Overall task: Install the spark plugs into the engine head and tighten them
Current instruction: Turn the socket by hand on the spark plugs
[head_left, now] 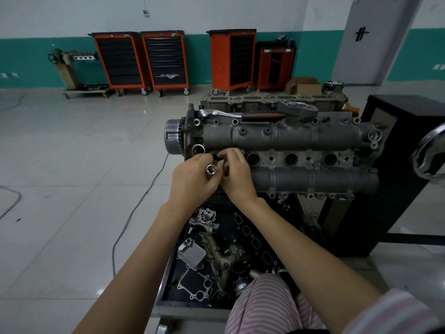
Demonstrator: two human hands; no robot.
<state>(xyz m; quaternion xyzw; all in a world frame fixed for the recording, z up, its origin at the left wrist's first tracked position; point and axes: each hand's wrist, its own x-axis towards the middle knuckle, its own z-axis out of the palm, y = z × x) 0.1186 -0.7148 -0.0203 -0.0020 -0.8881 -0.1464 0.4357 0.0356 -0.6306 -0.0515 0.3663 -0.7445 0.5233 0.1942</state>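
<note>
Head view: left hand (192,175) is gripping a chrome spark plug socket (211,170); right hand (234,173) is pinching something dark, unclear, over the first well at the engine head's (301,138) left end. Three wells (291,159) are standing open; ratchet (240,115) is lying on its far edge. Tightening apparently not begun.

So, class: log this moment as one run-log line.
left hand: holds socket | right hand: at plug hole | ratchet: on engine head

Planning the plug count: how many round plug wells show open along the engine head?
3 plainly open: one beside the hands, one mid-head, one toward the right end. A fourth may be hidden under the hands.
</note>
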